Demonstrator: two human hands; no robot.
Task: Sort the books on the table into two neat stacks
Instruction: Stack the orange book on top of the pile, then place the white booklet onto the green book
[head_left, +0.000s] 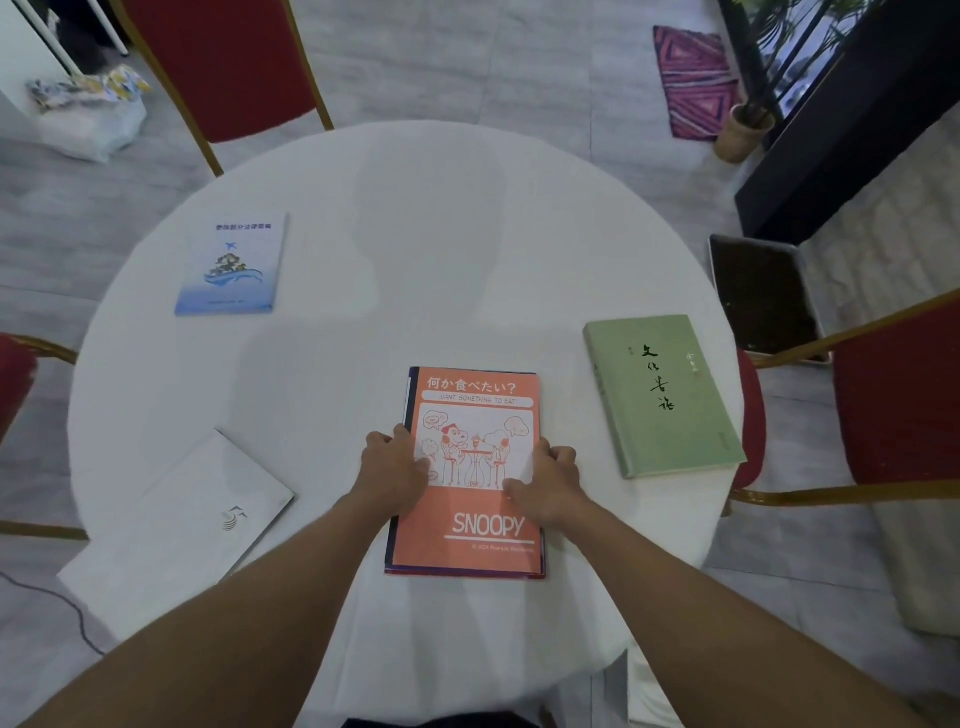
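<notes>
Both hands press flat on an orange Snoopy book (470, 395), left hand (394, 470) and right hand (550, 480) at its sides. A green book (662, 395), blue book (231, 262) and white book (192, 514) lie apart on the round white worktop (415, 208).

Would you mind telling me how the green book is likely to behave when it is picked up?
The green book looks thick and hard-covered, so probably stiff and fairly heavy for its size. It lies flat near the table's right edge, so a push could slide it off.

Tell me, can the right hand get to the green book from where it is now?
Probably yes. The right hand rests on the orange Snoopy book, and only bare tablecloth lies between it and the green book.
</notes>
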